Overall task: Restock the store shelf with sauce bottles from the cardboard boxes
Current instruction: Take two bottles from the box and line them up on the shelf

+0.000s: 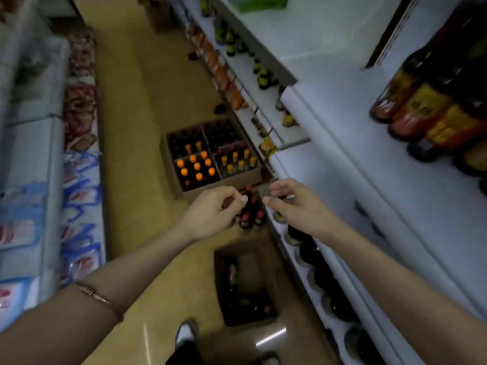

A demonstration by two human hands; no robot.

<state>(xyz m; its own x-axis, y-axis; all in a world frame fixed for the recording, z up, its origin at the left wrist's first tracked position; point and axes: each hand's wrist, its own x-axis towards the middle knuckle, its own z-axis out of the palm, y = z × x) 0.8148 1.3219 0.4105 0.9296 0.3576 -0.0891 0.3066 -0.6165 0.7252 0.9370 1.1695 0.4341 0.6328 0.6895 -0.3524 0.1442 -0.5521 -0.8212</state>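
My left hand (213, 214) and my right hand (292, 204) are held out close together over a cluster of red-capped sauce bottles (251, 216) on the floor by the shelf foot. My right hand pinches a small grey piece (264, 190) between thumb and fingers. The fingers of my left hand are curled with the thumb against the forefinger; blur hides whether it holds anything. A divided cardboard box (184, 191) of orange-capped and yellow-capped bottles stands just beyond. A second open box (218, 285) lies nearer my feet. Dark labelled sauce bottles (421, 106) stand on the white shelf (342, 127) at the right.
Dark bottles (319, 264) line the bottom shelf at the right. Across the yellow aisle floor (137, 127), racks of packaged goods (79, 180) run along the left. Another box (158, 17) stands far down the aisle. My shoe (185, 335) is at the bottom edge.
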